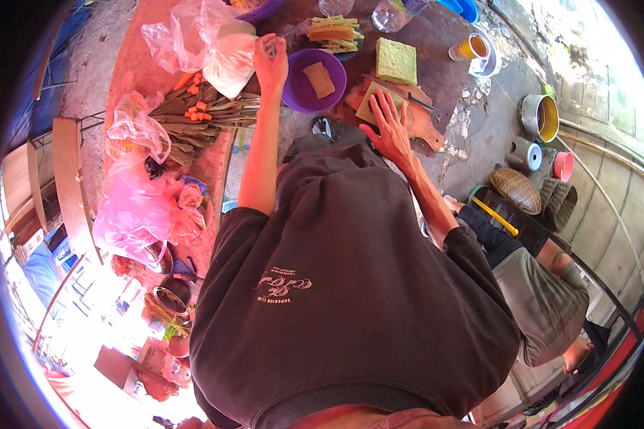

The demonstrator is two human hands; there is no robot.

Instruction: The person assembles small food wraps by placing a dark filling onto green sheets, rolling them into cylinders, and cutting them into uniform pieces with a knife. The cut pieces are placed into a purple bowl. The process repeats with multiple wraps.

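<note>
My left hand point(270, 68) is raised beside a clear plastic bag of white stuff point(229, 61), its fingers curled together. What they hold, if anything, is too small to make out. My right hand point(389, 127) lies with fingers stretched out on a flat, square, yellow-green sheet point(368, 107), which rests on a wooden cutting board point(426, 129). A knife point(423, 106) lies on the board beside that hand. Between my hands stands a purple bowl point(293, 96) with a brown rectangular piece point(319, 79) inside. Behind the board is a thicker stack of yellow-green squares point(396, 61).
Cut strips point(334, 32) lie on a plate at the back. An orange-filled glass point(469, 48) stands at the back right. Left are carrot pieces point(198, 112), long brown leaf-like strips point(200, 132) and a pink plastic bag point(132, 207). Another person point(540, 300) sits at right.
</note>
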